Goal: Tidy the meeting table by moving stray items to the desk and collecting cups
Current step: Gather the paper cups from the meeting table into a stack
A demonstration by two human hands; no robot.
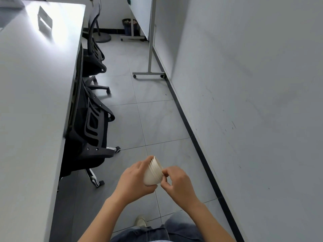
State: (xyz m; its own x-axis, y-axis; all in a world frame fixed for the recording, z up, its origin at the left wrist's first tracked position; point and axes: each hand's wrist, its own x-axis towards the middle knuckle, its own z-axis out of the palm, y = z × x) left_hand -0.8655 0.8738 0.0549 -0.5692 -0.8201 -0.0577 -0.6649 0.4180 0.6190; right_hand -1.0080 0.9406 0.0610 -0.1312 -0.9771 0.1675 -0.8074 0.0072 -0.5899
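Observation:
A nested stack of white paper cups (153, 172) lies on its side in front of my body, rims pointing up and to the right. My left hand (134, 180) wraps around the stack from the left and below. My right hand (176, 182) pinches the rims of the stack from the right. Both hands hover over the tiled floor, to the right of the long white meeting table (31, 102). A small silvery card-like object (44, 20) lies on the far part of the table.
Two black office chairs (90, 123) (93, 55) are pushed in along the table's right edge. A whiteboard stand on wheels (151, 49) stands by the right wall (253, 84). A dark bin (130, 26) sits at the far end. A tiled aisle runs ahead.

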